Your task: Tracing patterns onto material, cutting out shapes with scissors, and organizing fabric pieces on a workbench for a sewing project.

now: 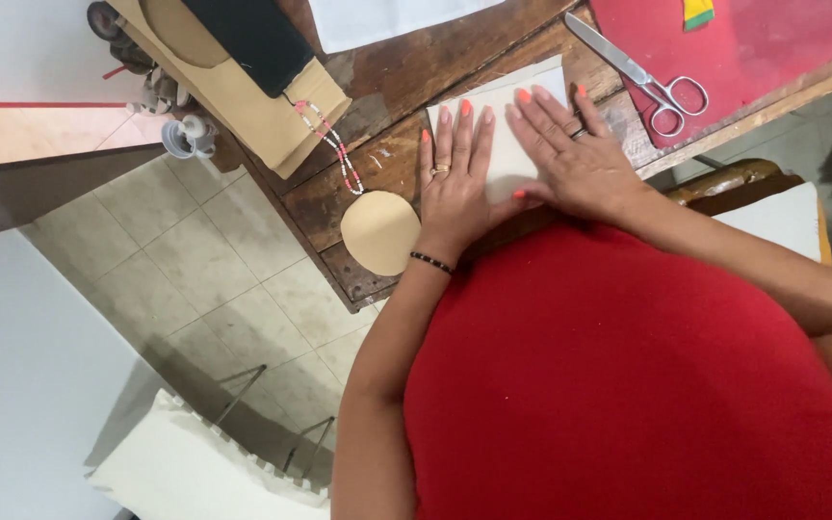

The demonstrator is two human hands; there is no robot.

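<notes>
We press both hands flat on a pale sheet of paper [503, 144] lying on the worn wooden table [406, 58]. Our left hand [456, 178] rests on the sheet's near-left part, fingers spread and stretched out, gripping nothing. Our right hand [570, 154] lies beside it on the sheet, also flat and open, its thumb meeting the left hand. The sheet sits close to the table's near edge, just ahead of our red shirt [628, 385].

We judge the step in hand to be smoothing or creasing the sheet. The next move calls for firm, even pressure, keeping the sheet from sliding on the rough wood.

Left of the sheet, at the table's corner, lies 1 tan round cutout [379, 231], partly over the edge. Beyond it, a bead string [334, 144] trails down from a cardboard piece [243, 96] with a black thing [257, 39] on top. Right of the sheet, scissors [642, 77] rest on a red mat [763, 48], near but apart from our right hand. Nothing lies on the sheet but our hands; the cutout and beads sit close enough to get brushed.
</notes>
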